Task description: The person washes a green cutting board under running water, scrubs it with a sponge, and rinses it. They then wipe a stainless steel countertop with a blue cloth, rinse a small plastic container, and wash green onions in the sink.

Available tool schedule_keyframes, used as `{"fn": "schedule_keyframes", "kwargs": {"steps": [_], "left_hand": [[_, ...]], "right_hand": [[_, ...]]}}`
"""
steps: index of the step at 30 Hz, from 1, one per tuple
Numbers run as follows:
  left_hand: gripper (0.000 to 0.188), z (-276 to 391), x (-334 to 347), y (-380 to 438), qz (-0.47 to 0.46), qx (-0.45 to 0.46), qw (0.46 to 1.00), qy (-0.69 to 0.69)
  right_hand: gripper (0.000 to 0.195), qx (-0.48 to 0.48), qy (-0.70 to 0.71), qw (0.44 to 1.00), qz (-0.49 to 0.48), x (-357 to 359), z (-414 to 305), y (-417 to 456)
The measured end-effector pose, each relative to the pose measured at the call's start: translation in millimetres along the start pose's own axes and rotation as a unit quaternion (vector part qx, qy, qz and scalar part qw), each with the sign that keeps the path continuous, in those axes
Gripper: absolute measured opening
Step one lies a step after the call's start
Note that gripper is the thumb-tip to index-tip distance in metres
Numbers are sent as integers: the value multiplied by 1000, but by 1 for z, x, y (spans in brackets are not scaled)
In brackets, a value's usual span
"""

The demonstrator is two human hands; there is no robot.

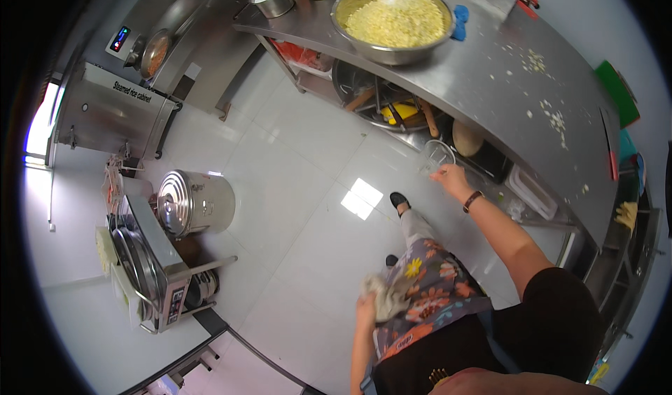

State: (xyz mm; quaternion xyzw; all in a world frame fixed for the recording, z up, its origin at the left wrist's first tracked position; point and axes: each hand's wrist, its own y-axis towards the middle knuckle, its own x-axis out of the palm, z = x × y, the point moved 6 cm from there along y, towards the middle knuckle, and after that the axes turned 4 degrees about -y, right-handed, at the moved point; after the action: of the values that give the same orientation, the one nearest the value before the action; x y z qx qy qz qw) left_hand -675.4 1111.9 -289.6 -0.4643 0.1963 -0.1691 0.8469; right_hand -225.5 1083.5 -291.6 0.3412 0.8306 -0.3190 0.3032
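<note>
My left hand (366, 308) grips a crumpled beige cloth (387, 298) in front of a floral apron (430, 303). My right hand (450, 178) is stretched out beside the steel worktable (472, 74), below its top. Its fingers pinch the rim of a clear plastic container (437, 154), which looks like a cup or small bowl. On the tabletop stands a large steel bowl (391, 53), heaped with chopped pale-yellow vegetable (399, 19). Pale chopped bits (555, 122) lie scattered over the table's right part.
A knife (610, 148) lies near the table's back edge. The lower shelf holds a wok (344, 82) with utensils and a white tray (531, 193). Leftward on the tiled floor (299, 185) stand a lidded steel drum (197, 203) and a cart (157, 269). A steamed rice cabinet (115, 111) stands beyond.
</note>
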Motion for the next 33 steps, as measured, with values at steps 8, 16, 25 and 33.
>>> {"fn": "schedule_keyframes", "kwargs": {"steps": [8, 16, 25, 33], "left_hand": [[41, -1, -63, -18, 312, -54, 893, -321], [66, -40, -61, -18, 320, -122, 928, -145], [47, -1, -40, 45, 256, -131, 952, -100], [33, 115, -10, 89, 65, 65, 996, 22]], "right_hand": [[24, -2, -221, 969, 111, 114, 117, 301], [18, 84, -269, 959, -19, 176, 146, 404], [25, 93, -97, 991, 24, 217, 249, 458], [21, -43, 165, 967, -188, 169, 20, 178]]}}
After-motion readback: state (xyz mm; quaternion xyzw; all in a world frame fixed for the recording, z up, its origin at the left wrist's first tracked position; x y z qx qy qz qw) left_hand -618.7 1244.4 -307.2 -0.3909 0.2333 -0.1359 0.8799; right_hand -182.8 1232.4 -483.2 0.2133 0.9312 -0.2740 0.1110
